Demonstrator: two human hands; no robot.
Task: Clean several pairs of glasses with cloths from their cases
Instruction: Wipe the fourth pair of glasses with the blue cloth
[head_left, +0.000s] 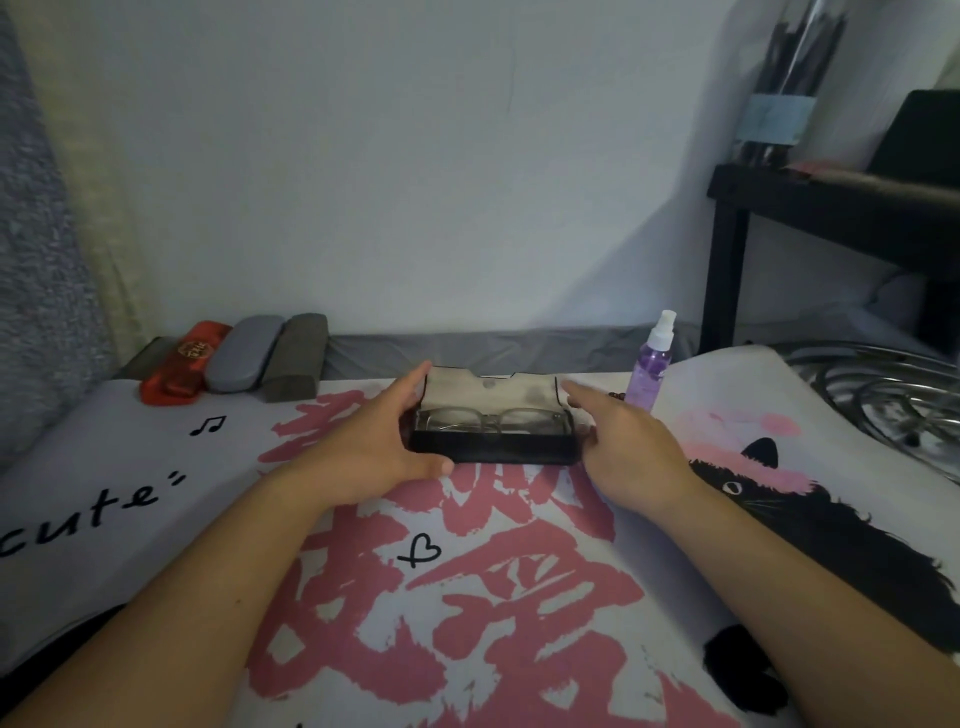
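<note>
A black glasses case (493, 449) lies open in the middle of the printed cloth, its lid flap (488, 387) standing up at the back. Clear-framed glasses (491, 420) lie folded inside it. My left hand (384, 441) holds the case's left end, thumb along the front, fingers up by the lid's left edge. My right hand (618, 441) is at the case's right end with the fingers stretched toward the lid's right corner. No cleaning cloth shows.
Closed cases sit at the back left: a red case (182, 364), a grey case (244, 353) and a dark green case (293, 356). A purple spray bottle (652, 358) stands just right of the open case. A black side table (831, 208) and a metal rack (883, 389) are at the right.
</note>
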